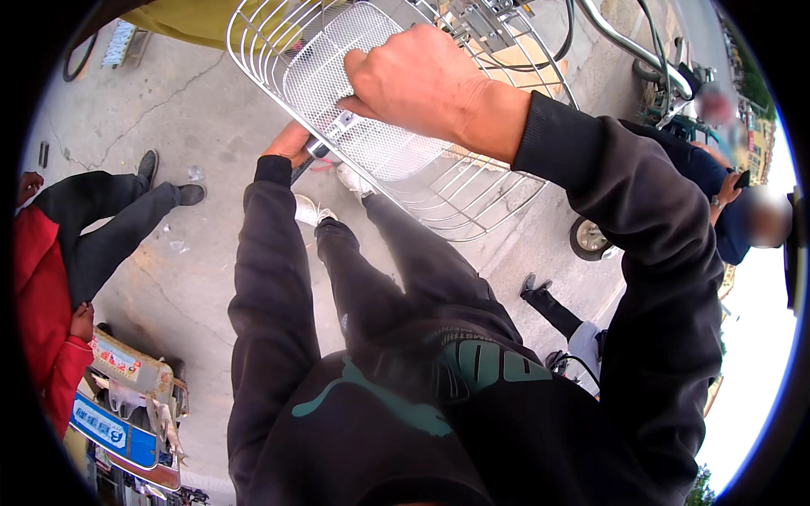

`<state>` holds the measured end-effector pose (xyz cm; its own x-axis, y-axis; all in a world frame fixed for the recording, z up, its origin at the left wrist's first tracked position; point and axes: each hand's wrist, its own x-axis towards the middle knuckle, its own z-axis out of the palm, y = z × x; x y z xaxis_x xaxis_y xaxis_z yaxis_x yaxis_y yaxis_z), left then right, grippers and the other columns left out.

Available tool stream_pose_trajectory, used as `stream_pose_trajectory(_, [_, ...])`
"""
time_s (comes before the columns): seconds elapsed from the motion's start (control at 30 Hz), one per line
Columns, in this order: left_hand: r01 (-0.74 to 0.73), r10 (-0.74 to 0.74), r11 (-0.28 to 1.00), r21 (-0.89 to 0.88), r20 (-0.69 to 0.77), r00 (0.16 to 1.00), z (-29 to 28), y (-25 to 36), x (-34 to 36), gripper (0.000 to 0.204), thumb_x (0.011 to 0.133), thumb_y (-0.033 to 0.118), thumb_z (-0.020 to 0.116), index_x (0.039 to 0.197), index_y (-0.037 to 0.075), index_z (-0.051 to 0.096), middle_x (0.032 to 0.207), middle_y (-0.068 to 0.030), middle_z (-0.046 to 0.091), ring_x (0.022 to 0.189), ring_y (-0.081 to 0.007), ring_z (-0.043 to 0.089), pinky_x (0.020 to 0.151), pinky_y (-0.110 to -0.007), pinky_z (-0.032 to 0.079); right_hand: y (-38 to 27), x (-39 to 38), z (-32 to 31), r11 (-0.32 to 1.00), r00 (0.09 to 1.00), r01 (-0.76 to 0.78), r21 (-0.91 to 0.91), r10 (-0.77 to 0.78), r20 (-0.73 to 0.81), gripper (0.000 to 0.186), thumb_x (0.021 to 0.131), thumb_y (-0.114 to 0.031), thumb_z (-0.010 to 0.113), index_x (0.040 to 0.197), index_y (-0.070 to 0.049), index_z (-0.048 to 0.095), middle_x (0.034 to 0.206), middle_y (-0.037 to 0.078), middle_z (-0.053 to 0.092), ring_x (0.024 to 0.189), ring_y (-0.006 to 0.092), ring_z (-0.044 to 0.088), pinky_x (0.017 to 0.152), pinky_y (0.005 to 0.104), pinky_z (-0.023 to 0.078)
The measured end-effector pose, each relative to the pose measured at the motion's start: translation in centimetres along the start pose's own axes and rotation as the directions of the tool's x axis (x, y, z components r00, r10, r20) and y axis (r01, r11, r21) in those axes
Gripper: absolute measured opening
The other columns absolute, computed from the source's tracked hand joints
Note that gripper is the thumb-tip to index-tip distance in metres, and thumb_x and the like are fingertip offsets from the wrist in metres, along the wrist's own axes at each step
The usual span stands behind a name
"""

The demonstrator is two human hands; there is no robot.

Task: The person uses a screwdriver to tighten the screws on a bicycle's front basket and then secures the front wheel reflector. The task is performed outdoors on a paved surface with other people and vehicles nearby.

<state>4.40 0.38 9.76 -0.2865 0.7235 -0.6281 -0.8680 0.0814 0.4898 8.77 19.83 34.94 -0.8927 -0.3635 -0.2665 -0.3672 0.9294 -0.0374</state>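
Note:
A silver wire bicycle basket [439, 211] with a white mesh liner [316, 76] fills the upper middle. Over it, my right hand [422, 80] is closed with the knuckles up and the thumb tucked toward the mesh; anything inside the fingers is hidden. My left hand [291, 142] comes up to the basket's near left rim, and its fingers are mostly out of sight behind the wire. Beside that hand, a short metal cylinder with a dark shaft [315, 150] shows at the rim; its exact kind is unclear. A metal bracket [485, 25] stands at the basket's far side.
Curved silver handlebars [620, 34] and dark cables rise at the upper right. A person in a red jacket [38, 261] is at the left. A blue and tan vehicle [126, 405] stands lower left. Another person in dark blue [713, 185] holds a phone at the right, near a small wheel [589, 239].

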Motion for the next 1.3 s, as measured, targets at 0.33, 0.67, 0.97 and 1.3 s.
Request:
stream_pose_trajectory(0.33, [0.051, -0.056, 0.998, 0.044, 0.122, 0.991, -1.6, -0.9, 1.8, 0.034, 0.093, 0.021, 0.063, 0.119, 0.000, 0.058, 0.113, -0.0050, 0.064, 0.097, -0.0122, 0.062, 0.084, -0.030, 0.050, -0.6, 0.3, -0.4, 0.997, 0.995, -0.050, 0.058, 0.045, 0.084, 0.031, 0.086, -0.030, 0.067, 0.090, -0.001, 0.058, 0.082, 0.013, 0.065, 0.070, 0.0280, 0.069, 0.057, 0.0348, 0.054])
stream_pose_trajectory(0.67, [0.017, -0.022, 0.997, 0.074, 0.068, 0.997, -0.1, -0.2, 0.4, 0.034, 0.098, 0.020, 0.055, 0.123, -0.003, 0.054, 0.113, -0.0084, 0.063, 0.097, -0.0159, 0.064, 0.085, -0.032, 0.054, -1.8, -0.1, 1.8, 0.984, 0.988, -0.143, 0.103, 0.147, -0.036, 0.016, 0.081, -0.013, 0.064, 0.093, -0.003, 0.059, 0.078, 0.011, 0.064, 0.066, 0.0282, 0.068, 0.059, 0.0347, 0.055])
stream_pose_trajectory(0.97, [0.037, -0.020, 0.988, 0.151, -0.110, 0.994, -0.5, -1.0, 0.1, 0.029, 0.099, 0.020, 0.047, 0.122, 0.004, 0.054, 0.109, -0.0058, 0.061, 0.094, -0.0154, 0.060, 0.082, -0.036, 0.054, -1.8, -0.4, 2.1, 0.983, 0.986, -0.150, 0.108, 0.157, -0.059, 0.029, 0.081, -0.020, 0.070, 0.096, 0.000, 0.054, 0.070, 0.013, 0.062, 0.070, 0.0305, 0.068, 0.059, 0.0385, 0.055])
stream_pose_trajectory(1.3, [-0.056, 0.071, 0.991, 0.120, -0.125, 0.990, 0.9, -1.9, -1.9, 0.034, 0.100, 0.015, 0.042, 0.131, 0.004, 0.048, 0.115, -0.0068, 0.057, 0.102, -0.0185, 0.055, 0.086, -0.037, 0.047, -4.5, -0.1, 1.7, 0.915, 0.913, -0.378, 0.141, 0.394, -0.103, 0.021, 0.087, -0.017, 0.060, 0.095, 0.000, 0.050, 0.061, 0.012, 0.061, 0.061, 0.0312, 0.067, 0.053, 0.0407, 0.053])
